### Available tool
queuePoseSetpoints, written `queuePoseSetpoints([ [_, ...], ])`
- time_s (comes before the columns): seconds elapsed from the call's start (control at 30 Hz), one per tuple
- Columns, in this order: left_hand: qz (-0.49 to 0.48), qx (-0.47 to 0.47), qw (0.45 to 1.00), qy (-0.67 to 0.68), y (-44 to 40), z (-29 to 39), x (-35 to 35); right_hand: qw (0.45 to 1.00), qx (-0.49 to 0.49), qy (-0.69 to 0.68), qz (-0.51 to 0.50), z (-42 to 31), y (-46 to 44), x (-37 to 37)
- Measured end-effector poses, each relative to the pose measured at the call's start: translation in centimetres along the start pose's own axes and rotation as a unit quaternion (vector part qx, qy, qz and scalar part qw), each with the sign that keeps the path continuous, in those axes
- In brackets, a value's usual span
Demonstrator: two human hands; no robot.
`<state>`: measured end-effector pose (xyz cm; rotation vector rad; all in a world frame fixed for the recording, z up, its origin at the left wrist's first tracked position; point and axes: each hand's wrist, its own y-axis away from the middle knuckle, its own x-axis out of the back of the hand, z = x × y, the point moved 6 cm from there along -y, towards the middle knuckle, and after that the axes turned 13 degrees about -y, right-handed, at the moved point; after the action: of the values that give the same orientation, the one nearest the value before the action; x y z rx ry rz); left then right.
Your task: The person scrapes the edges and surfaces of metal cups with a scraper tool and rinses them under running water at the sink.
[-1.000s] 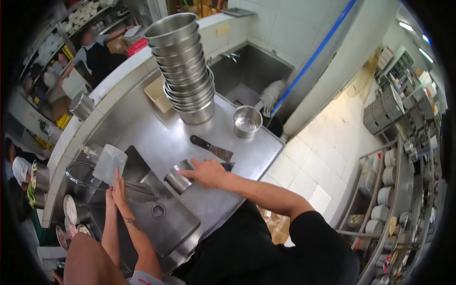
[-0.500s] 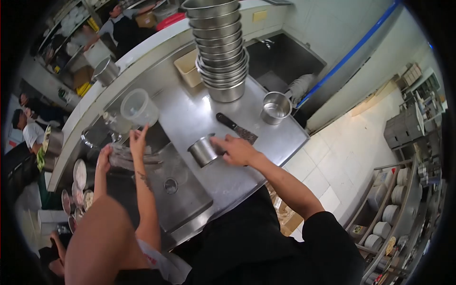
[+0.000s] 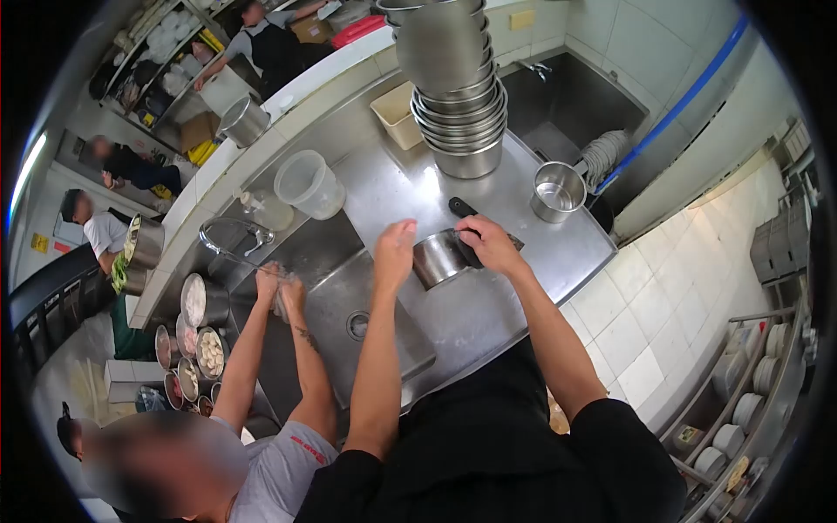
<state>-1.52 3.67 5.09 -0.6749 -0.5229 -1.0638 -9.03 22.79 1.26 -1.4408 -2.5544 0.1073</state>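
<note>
In the head view, the small silver cylindrical metal pot (image 3: 436, 261) is on the smooth, shiny grey steel counter (image 3: 545, 266), between the person's two bare hands. The right hand (image 3: 491, 244) is at the upper right side of this pot, with its fingers bent near the rim, next to a dark part; I cannot tell whether they grasp it. The left hand (image 3: 394, 251) is just beside the pot's left side, its fingers curled together; whether they touch the metal, I cannot tell. Partly behind the right hand lies a flat scraper with black handle (image 3: 462, 207). Farther back stand a tall stack of round steel pots (image 3: 471, 161) and a cream rectangular plastic bin (image 3: 398, 115). On the left, near a cloudy translucent round plastic tub (image 3: 310, 186), a co-worker's hands (image 3: 292, 295) are over the grey metal sink (image 3: 384, 305), below a curved chrome tap (image 3: 228, 251).
</note>
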Motion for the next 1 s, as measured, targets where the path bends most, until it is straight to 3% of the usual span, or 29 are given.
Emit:
queuePoseSetpoints([
  [0.07, -0.039, 0.007, 0.999, -0.026, 0.4, -1.7, -2.9, 1.0, 0.015, 0.003, -0.009, 0.8, -0.7, -0.7],
  [0.17, -0.004, 0.031, 0.998, -0.061, 1.2, -3.4, -4.7, 0.999, 0.026, 0.032, 0.016, 1.3, -1.1, -1.6],
  [0.27, 0.03, 0.008, 0.998, -0.059, 1.2, -3.1, -4.4, 0.982, 0.151, 0.109, 0.016, -1.5, -0.8, -2.5],
  [0.3, 0.031, 0.011, 0.998, -0.06, 1.2, -3.0, -4.5, 0.983, 0.15, 0.107, 0.013, -2.0, -1.1, -2.9],
  [0.37, 0.068, -0.042, 0.993, -0.085, 1.2, -2.0, -4.3, 0.965, 0.214, 0.141, -0.047, -3.7, -1.1, -4.3],
  [0.47, 0.045, 0.009, 0.991, -0.128, 0.9, -2.0, -3.9, 0.973, 0.196, 0.118, -0.02, -2.2, -2.1, -3.9],
  [0.57, 0.062, -0.009, 0.99, -0.127, 1.1, -2.3, -4.2, 0.969, 0.204, 0.136, -0.031, -2.7, -2.1, -4.3],
  [0.67, 0.067, 0.022, 0.987, -0.145, 1.4, -2.1, -3.8, 0.994, 0.1, 0.031, 0.017, 0.5, -2.6, -3.4],
  [0.77, 0.076, 0.048, 0.992, -0.088, 1.9, -2.6, -3.4, 0.979, 0.18, 0.094, -0.027, -2.1, -1.7, -4.8],
  [0.8, 0.07, 0.054, 0.992, -0.09, 2.3, -2.9, -3.6, 0.98, 0.178, 0.087, 0.006, -1.0, -2.2, -4.3],
  [0.9, 0.088, -0.012, 0.989, -0.119, 1.7, -2.7, -3.2, 0.997, 0.068, 0.041, 0.018, 2.4, -2.4, -4.2],
  [0.97, 0.118, 0.022, 0.993, 0.013, 3.2, -3.6, -2.7, 0.987, 0.153, 0.049, -0.013, -0.6, -1.6, -5.0],
  [1.0, 0.142, -0.005, 0.99, 0.003, 3.2, -3.3, -2.6, 0.988, 0.145, 0.051, -0.003, 0.3, -2.4, -4.6],
])
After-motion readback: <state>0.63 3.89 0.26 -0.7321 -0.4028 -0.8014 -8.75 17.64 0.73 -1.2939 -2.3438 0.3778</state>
